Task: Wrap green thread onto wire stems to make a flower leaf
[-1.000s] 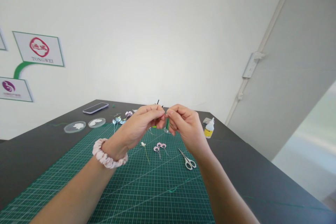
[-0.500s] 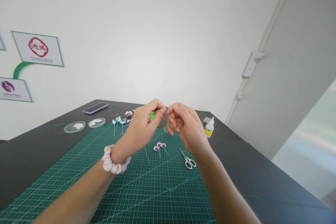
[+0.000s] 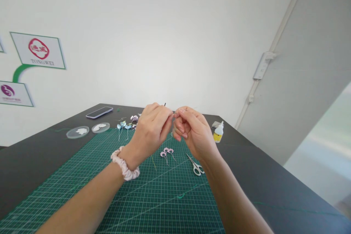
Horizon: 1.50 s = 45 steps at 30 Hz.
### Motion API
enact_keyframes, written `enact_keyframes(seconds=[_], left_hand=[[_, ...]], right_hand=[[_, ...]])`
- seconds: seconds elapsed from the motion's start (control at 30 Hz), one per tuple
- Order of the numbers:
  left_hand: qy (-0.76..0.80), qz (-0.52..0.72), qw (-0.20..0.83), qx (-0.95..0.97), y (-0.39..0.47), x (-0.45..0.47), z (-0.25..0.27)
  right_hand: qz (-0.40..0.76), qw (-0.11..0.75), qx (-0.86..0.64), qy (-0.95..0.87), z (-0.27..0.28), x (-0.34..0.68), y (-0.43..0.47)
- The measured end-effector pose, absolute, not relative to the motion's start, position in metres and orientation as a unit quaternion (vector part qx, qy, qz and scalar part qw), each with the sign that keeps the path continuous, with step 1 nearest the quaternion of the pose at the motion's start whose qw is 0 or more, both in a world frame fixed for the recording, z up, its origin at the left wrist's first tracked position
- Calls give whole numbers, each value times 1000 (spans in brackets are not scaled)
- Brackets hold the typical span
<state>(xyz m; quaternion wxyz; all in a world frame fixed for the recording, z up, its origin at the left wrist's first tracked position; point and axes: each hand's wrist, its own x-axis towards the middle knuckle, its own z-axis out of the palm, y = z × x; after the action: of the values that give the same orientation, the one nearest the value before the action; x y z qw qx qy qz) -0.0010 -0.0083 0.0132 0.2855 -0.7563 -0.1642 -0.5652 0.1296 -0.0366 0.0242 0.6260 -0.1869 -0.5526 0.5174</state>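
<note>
The two hands meet in the middle of the frame, up above the green mat [image 3: 153, 208]. The right hand [image 3: 194, 128] has its thumb and first finger pinched on what looks like a thin strand [image 3: 195, 108]; a faint bit of it sticks out over that hand. The left hand [image 3: 150, 128] has its back to us and its tips right by the right hand's tips — it seems to pinch the same strand, but I can't see just how.

Below them, near the middle, lie three pink petals [image 3: 166, 150] on wires, with a thin green stem [image 3: 154, 162] to their left. The scissors [image 3: 196, 169] lie right of the petals, partly behind the right arm. A bottle [image 3: 218, 135] stands at the right, and blue leaves [image 3: 128, 127] sit left of the hands.

My guess is that this step is working the strand with the fingertips. The next move calls for a light, steady pinch — too loose and the strand could slip.
</note>
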Motion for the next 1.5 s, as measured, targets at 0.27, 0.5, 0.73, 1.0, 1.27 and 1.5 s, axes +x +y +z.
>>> enact_keyframes(seconds=[0.27,0.5,0.73,1.0,1.27,1.5], left_hand=[[-151,-555,340,-744,-7,-1,14],[-167,-581,179,-776,-12,-2,14],[-171,-510,-402,-741,-17,-4,25],[-151,-440,-599,-652,-18,-6,27],[-150,-412,-644,-627,-19,-7,30],[-147,-428,-605,-655,-20,-7,29]], right_hand=[[519,631,-185,-547,23,128,-38],[463,645,-214,-569,22,131,-37],[384,632,-223,-635,23,139,-36],[321,616,-232,-681,22,140,-39],[319,602,-235,-694,24,143,-40],[357,598,-241,-676,23,144,-41]])
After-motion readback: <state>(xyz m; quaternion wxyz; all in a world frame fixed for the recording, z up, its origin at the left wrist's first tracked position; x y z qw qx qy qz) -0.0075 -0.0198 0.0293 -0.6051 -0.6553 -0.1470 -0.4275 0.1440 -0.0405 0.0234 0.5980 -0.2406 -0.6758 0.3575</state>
